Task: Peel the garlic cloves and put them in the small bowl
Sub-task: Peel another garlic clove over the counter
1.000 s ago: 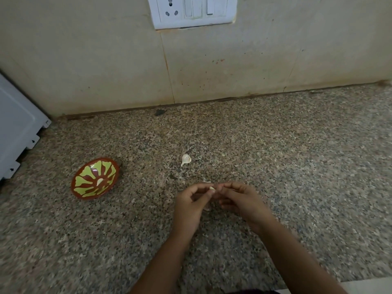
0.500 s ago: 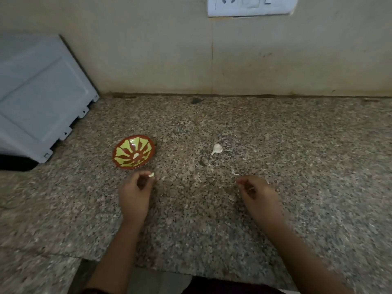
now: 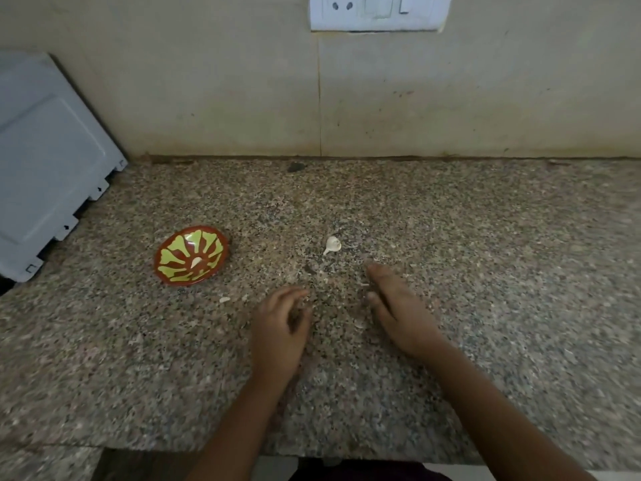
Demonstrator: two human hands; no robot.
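Moved: we see the left hand (image 3: 281,328) drawn back from beside the bowl towards the middle, no longer pinching the pale piece it carried. The right hand (image 3: 399,307) has uncurled.
Left hand: fingers loosely curled, holding nothing that we can see.
Right hand: released, with fingers straight and low over the speckled granite surface (image 3: 485,272).
Key relation: the small white unpeeled garlic clove (image 3: 332,244) lies on the surface just up and left of the right fingertips, apart from them. We judge the right hand slightly nearer than the left.
Clove axis: the fat end points up-right and the thin tail down-left, roughly towards the left hand.
Bowl: the small red-brown bowl with yellow-green petal pattern (image 3: 166,272) sits well left of both hands, with one pale peeled clove (image 3: 197,262) inside.
Loose bit: a small pale piece (image 3: 224,299) lies on the surface between the bowl and the left hand. We cannot tell whether it is clove or skin.
In the way: only thin peel scraps (image 3: 364,284) by the right fingers, no obstacle.
Around: a white switch plate (image 3: 374,12) is on the wall and a grey-white ribbed panel (image 3: 52,151) stands at far left.
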